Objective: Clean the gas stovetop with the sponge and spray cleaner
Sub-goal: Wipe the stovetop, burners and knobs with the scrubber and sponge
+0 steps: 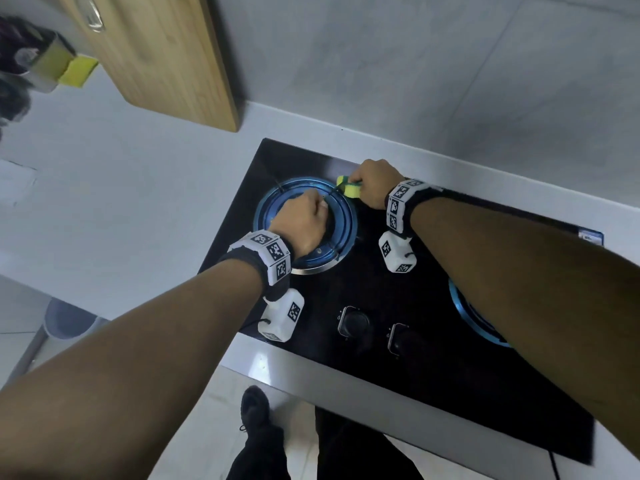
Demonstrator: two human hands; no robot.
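1. The right hand (372,183) is gripping a yellow and green sponge (349,188), its fingers curled around it, at the far right edge of the left burner (304,223).
2. The sponge is sitting against the burner's blue ring, on the black glass of the gas stovetop (381,299).
3. The left hand (301,221) is lying over the middle of that burner with its fingers clenched; what they are holding, if anything, I cannot tell.
4. Two control knobs (353,322) are sitting near the front edge of the stovetop, between the two forearms.
5. A second blue-ringed burner (471,320) is showing partly under the right forearm.
6. A wooden cutting board (156,53) is leaning at the back of the pale surface (121,188), well apart from the stovetop.
7. Another yellow sponge (78,71) is lying at the far left, beside the board.
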